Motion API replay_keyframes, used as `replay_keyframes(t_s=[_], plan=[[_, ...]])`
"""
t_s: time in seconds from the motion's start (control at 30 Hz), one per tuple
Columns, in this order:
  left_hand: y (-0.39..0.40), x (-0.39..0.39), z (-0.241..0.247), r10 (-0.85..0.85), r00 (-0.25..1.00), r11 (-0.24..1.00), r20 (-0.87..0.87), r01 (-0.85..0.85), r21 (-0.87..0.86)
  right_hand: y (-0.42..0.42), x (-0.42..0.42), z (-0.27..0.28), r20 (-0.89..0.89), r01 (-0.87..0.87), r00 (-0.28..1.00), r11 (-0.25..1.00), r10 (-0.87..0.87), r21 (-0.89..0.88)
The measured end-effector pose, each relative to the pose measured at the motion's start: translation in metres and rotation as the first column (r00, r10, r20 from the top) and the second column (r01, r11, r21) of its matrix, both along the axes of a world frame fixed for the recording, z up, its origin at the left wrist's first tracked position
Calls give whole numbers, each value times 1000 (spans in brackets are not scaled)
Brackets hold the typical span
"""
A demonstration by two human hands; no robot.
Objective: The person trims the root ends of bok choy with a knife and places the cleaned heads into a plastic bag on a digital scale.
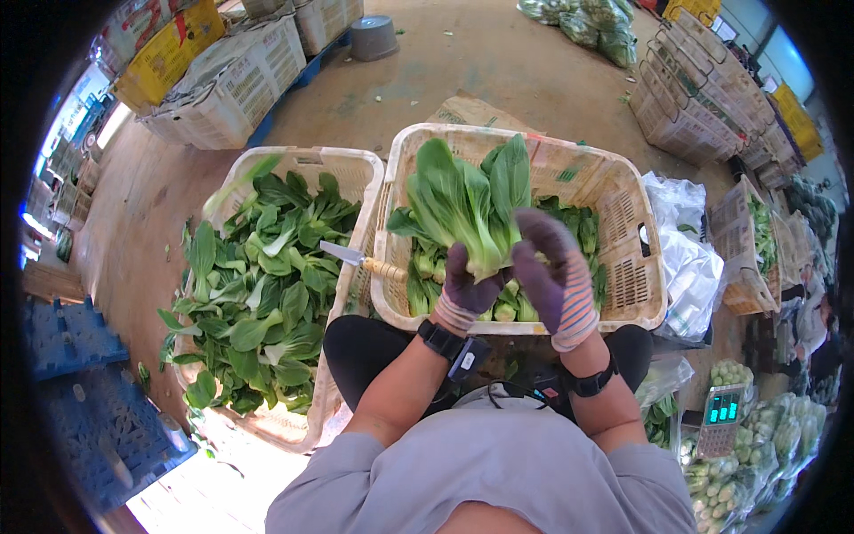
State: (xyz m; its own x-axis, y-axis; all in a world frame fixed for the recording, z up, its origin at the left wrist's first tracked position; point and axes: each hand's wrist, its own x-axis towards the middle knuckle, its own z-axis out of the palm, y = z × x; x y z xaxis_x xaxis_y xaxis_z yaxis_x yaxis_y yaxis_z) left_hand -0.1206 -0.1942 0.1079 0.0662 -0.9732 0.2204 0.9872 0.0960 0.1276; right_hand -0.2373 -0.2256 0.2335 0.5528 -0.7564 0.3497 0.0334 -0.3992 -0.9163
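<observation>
A head of bok choy is held upright by its base in my left hand, which wears a dark purple glove with a striped cuff. My right hand, gloved alike and blurred, is just right of the stems, its thumb and fingers apart; whether it touches the plant is unclear. Beneath both hands, a white plastic crate contains more bok choy, partly hidden. To the left, a second crate is heaped with loose leaves. A knife with a wooden handle rests across the rims between them.
White plastic bags lie beside the crate on the right. A scale display stands near bagged vegetables. Stacked crates and a grey bucket are beyond; blue plastic pallets lie at left.
</observation>
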Motion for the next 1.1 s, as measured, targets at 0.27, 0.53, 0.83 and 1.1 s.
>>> replay_keyframes(t_s=[0.27,0.53,0.83,1.1], plan=[[12,-38,33,-469,820,881,329,407,242,4,-122,33,-639,-369,671,578,-376,-728],[-28,-173,102,204,310,576,928,729,-370,36,-265,85,-696,-482,461,503,-550,-717],[-7,-326,162,-425,-10,453,905,863,222,119,-425,20,-554,239,344,641,-758,-729],[-24,-395,125,-352,274,830,895,534,163,198,-523,-40,681,54,298,724,-669,687]])
